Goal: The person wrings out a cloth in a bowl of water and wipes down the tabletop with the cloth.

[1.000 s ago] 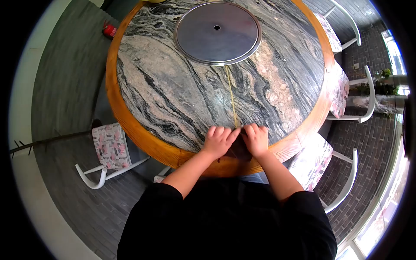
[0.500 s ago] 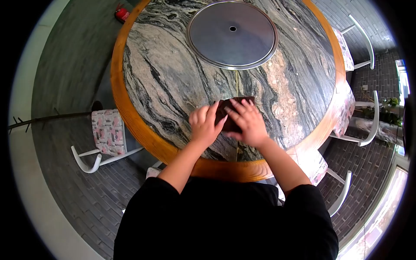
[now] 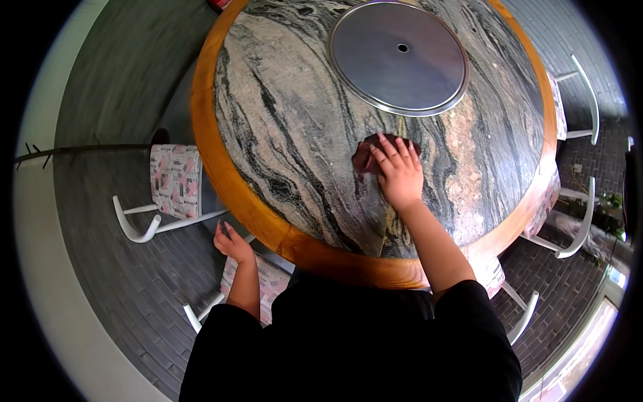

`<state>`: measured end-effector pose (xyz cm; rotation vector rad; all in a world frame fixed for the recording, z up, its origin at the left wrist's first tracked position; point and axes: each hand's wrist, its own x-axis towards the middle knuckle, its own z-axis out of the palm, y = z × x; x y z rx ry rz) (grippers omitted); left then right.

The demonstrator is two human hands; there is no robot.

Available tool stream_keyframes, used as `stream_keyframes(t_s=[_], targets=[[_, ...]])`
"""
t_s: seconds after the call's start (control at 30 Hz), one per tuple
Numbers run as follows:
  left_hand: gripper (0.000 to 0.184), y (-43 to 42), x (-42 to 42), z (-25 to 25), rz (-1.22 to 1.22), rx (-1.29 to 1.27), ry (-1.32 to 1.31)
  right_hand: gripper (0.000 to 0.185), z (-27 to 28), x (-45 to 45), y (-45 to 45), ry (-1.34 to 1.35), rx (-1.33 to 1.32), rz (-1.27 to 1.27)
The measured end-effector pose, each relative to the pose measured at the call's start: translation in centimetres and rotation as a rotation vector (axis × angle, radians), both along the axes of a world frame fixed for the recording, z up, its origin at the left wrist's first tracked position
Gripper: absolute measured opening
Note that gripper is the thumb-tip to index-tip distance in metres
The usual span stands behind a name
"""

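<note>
A dark brown cloth (image 3: pixel 365 157) lies bunched on the stone top of a round table (image 3: pixel 295 127). My right hand (image 3: pixel 402 177) rests flat on it, palm down, with the fingers stretched out and slightly apart; the thumb is mostly hidden. Beyond the fingertips is a round metal plate (image 3: pixel 402 74) with a small hole, set into the tabletop. My left hand (image 3: pixel 234 244) hangs in the air off the table's left front edge, near a chair seat. Nothing is in it, and its fingers are apart.
A wooden rim (image 3: pixel 207 134) runs round the table. A white-framed chair (image 3: pixel 175 177) with a patterned seat stands at the left, another chair (image 3: pixel 261 281) is close by my left arm, and several more stand along the right. Grey brick-patterned flooring surrounds them.
My left hand has left the cloth and swung left, off the table. My right hand stays on the cloth, which has moved slightly away from me. The view has shifted left.
</note>
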<state>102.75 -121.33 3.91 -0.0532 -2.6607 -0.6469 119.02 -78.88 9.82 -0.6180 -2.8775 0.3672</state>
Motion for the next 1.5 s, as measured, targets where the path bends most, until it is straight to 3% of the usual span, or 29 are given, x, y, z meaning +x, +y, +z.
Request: stream_keyframes(t_s=[0.03,0.07,0.2,0.33,0.37,0.43,0.47,0.5,0.67,0.73,0.9,1.03,1.1,1.23,1.5], targets=[[0.036,-1.0,-0.2,-0.9,0.152,0.195,-0.063,0.060,-0.6,-0.8,0.6,0.027,0.012,-0.023],[0.035,-2.2,-0.2,-1.7,0.132,0.234,-0.150,0.060,-1.4,-1.5,1.4,0.053,0.047,-0.053],[0.034,-1.1,3.1,-1.3,0.087,0.170,-0.160,0.059,-2.7,-5.3,5.3,0.172,0.097,-0.280],[0.034,-2.0,4.9,-0.2,0.057,0.242,-0.229,0.044,0.5,-8.7,6.5,0.374,0.130,-0.381],[0.034,-2.2,5.2,0.1,0.076,0.246,-0.229,0.044,0.3,-9.4,5.8,0.374,0.129,-0.362],[0.033,-2.8,5.4,0.3,-0.018,0.236,-0.208,0.046,-1.1,-10.5,3.8,0.084,-0.011,-0.295],[0.033,-2.7,5.3,0.3,-0.011,0.241,-0.204,0.047,-2.8,-10.6,2.6,-0.017,0.049,-0.153],[0.033,-2.5,5.3,0.5,-0.056,0.232,-0.187,0.048,-2.6,-10.0,0.7,0.048,0.137,-0.096],[0.035,3.2,5.8,4.0,-0.245,0.176,-0.116,0.049,-3.3,-7.5,-1.3,0.139,-0.076,-0.071],[0.036,7.1,5.8,6.5,-0.633,0.138,-0.158,0.047,-2.6,-5.8,-2.4,0.117,-0.081,0.009],[0.040,15.9,6.4,8.5,-1.041,0.098,-0.060,0.042,-1.1,-1.4,-6.7,0.120,-0.108,0.124],[0.077,18.2,7.4,8.8,-1.345,-0.155,-0.246,0.041,-1.4,2.3,-10.1,0.218,-0.182,0.194],[0.083,17.8,7.8,8.9,-1.449,-0.205,-0.321,0.042,-1.5,4.3,-11.6,0.213,-0.228,0.189],[0.085,16.4,9.7,8.6,-1.436,-0.224,-0.414,0.048,0.3,7.0,-13.6,0.153,-0.268,0.193],[0.073,11.7,15.2,7.6,-1.405,-0.219,-0.289,0.049,0.8,12.1,-15.8,0.037,-0.284,0.390]])
